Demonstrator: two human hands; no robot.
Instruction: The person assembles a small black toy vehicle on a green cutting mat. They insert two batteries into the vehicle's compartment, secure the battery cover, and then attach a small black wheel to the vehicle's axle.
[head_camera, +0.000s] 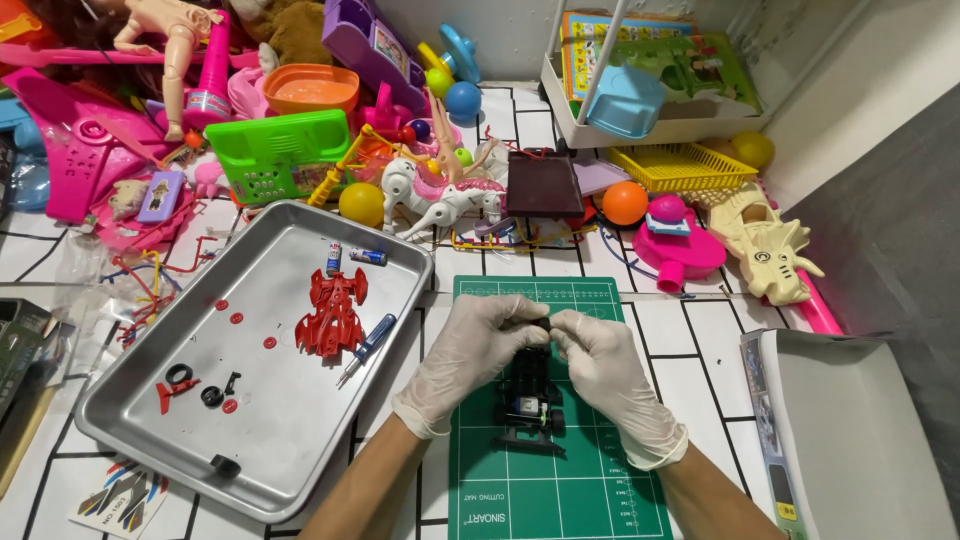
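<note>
On the green cutting mat (560, 490), near the middle of the white tiled counter (690, 350), stood a small black toy car chassis (529, 400), and you worked on its far end with both gloved hands. Your left hand (475, 350) came from the left and your right hand (605, 365) from the right, and they met just above the far end of the chassis. The grip of each hand was closed to a pinch: the fingertips of both hands held a small dark part (540, 324) at that far end, and I cannot tell if this part was one piece with the chassis or separate. The near end of the chassis rested on the mat, between your two wrists.

To the left of the mat lay a metal tray (270, 440). A red toy car body (332, 312) lay near the middle of the tray, and a small screwdriver with a blue handle (368, 347) lay just beside it on the right. Two small batteries (352, 257) were at the far side of the tray. Near the left edge of the tray lay black tyres (195, 385) and a small red part (172, 392), close together, with some small red discs (236, 318) spread around.

Far behind the tray and the mat was a big pile of coloured toys, among them a green basket (275, 155), a white toy horse (440, 200), an orange ball (625, 202) and a yellow tray (683, 166). At the right near corner stood a white box (860, 440).
</note>
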